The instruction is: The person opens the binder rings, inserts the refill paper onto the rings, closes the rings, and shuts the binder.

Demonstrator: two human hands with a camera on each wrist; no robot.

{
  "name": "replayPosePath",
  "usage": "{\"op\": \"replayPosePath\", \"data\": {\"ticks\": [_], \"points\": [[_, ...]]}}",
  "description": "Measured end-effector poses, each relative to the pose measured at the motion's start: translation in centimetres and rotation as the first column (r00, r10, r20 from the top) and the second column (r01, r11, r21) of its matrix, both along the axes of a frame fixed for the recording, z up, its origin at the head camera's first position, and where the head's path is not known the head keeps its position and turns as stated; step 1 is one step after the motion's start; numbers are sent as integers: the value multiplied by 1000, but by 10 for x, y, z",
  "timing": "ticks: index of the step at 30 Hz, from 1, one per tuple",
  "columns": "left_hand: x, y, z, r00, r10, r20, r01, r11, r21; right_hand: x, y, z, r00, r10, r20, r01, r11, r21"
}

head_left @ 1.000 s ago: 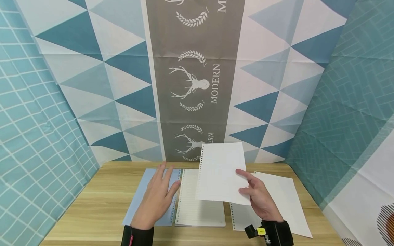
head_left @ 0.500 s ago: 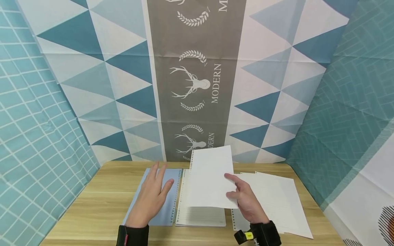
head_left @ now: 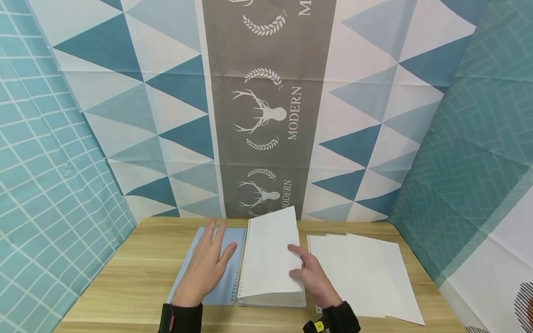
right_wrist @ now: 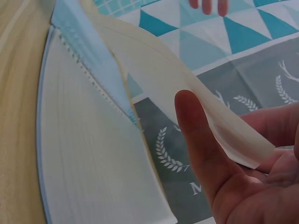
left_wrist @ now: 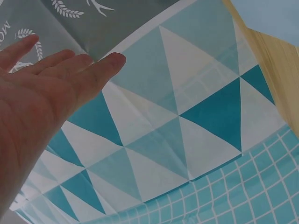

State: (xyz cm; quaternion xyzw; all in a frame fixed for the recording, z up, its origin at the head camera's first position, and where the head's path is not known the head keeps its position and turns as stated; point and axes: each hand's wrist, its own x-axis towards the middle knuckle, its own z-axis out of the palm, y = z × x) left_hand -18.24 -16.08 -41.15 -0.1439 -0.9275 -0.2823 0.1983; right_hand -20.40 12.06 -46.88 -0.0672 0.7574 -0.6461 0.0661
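My right hand point(head_left: 314, 280) pinches the right edge of a white loose-leaf sheet point(head_left: 268, 259) with punched holes along its left side. The sheet is tilted just above a stack of lined paper point(head_left: 272, 299), its left edge near the stack's holed edge. In the right wrist view this sheet point(right_wrist: 163, 65) curves between thumb and fingers over the stack point(right_wrist: 88, 144). Left of the stack lies a light blue cover point(head_left: 222, 284) with holes on its right edge. Above that cover my left hand point(head_left: 201, 268) is spread and holds nothing.
Several white punched sheets point(head_left: 368, 277) lie overlapping to the right of the stack. All rest on a wooden table point(head_left: 120, 277), with patterned cloth point(head_left: 183, 115) hanging behind and at both sides.
My right hand has carried the sheet left and down, from over the gap beside the loose sheets to right over the stack. The left hand has shifted slightly left.
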Motion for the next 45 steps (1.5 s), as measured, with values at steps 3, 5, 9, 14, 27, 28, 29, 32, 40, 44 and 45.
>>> {"op": "replayPosePath", "data": {"ticks": [3,5,9,14,27,28,29,32,40,44,45], "points": [[-1,1,-2,1000,-5,-1,5,1000,-5,-2,-2,-5,1000,-13,-2,13,1000,6],[-3,2,-3,1000,-6,6,6,1000,-9,-4,-2,-7,1000,-20,0,20,1000,9],[-6,3,-8,999,-6,51,7,1000,-28,-6,-2,-11,999,-24,24,24,999,27],[-7,4,-12,994,-1,108,6,999,-44,-7,-3,-14,999,-20,42,17,998,63],[-7,4,-11,986,-3,169,11,999,-45,-11,-4,-24,999,-33,43,28,993,117],[-7,4,-11,986,-3,169,11,999,-45,-12,-3,-25,999,-30,42,25,993,119],[-7,4,-11,986,-3,168,11,999,-47,-12,-2,-26,999,-28,43,22,992,120],[-5,5,-10,987,-2,163,10,999,-50,-13,0,-27,999,-19,43,14,993,115],[-5,6,-12,989,-4,146,13,998,-63,-13,-1,-28,998,-24,51,18,992,121],[-6,6,-12,987,-1,162,13,997,-72,-13,0,-29,998,-26,62,18,993,117],[-7,5,-12,986,0,168,12,997,-72,-13,0,-29,997,-25,66,17,993,115]]}}
